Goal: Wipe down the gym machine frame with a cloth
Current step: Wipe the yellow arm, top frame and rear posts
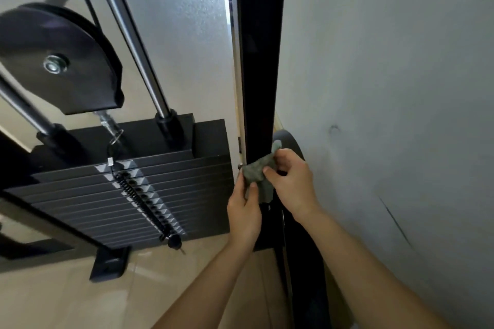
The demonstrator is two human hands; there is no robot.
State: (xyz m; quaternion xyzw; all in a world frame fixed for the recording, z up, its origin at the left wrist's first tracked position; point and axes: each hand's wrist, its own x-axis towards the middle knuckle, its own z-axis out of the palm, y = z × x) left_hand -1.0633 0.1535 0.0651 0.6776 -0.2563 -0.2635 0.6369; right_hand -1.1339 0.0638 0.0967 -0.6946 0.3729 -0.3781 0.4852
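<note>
nearest me, my left hand and my right hand both pinch a crumpled grey-green cloth, thumbs and fingers curled on it, holding it against the tall black metal frame post. just left of the post sit the stacked black weight plates. farther up are the chrome guide rods and a round black pulley.

A black stack of weight plates sits at the left, with chrome rods rising from its top and a black pulley wheel above it. A coiled black cord runs down the stack's front to a round-knobbed pin. A pale wall fills the right side, and beige floor tiles lie below.
</note>
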